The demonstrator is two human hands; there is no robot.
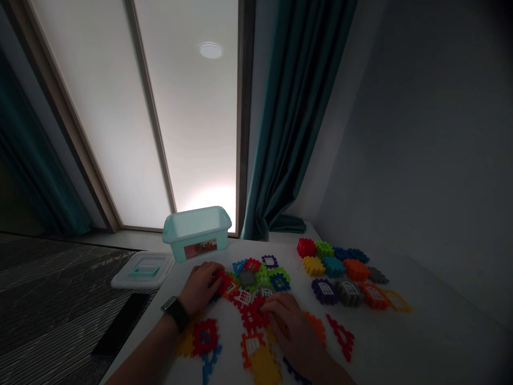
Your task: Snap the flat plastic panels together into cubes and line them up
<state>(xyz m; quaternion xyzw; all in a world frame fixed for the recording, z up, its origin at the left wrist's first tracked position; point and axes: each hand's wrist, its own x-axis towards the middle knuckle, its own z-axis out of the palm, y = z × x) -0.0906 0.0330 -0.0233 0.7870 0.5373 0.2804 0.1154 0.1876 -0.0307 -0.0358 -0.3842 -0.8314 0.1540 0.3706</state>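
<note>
Many coloured plastic interlocking tiles [256, 278] lie spread on a white table [420, 342]. My left hand [202, 286], with a dark watch on the wrist, has its fingers curled around a red tile [220, 277] at the left of the pile. Lower down, my right hand [290, 321] rests palm down over tiles, its fingers bent beside a red tile [253, 315]. Whether the right hand grips anything is hidden. Red, orange, yellow and blue tiles lie under and between my forearms.
A pale green plastic box [196, 231] stands open at the table's far left corner, and its clear lid [142, 269] lies beside it. Stacked coloured tiles [340, 267] form rows to the right. A dark phone [122, 323] sits at the left edge. Teal curtain and window behind.
</note>
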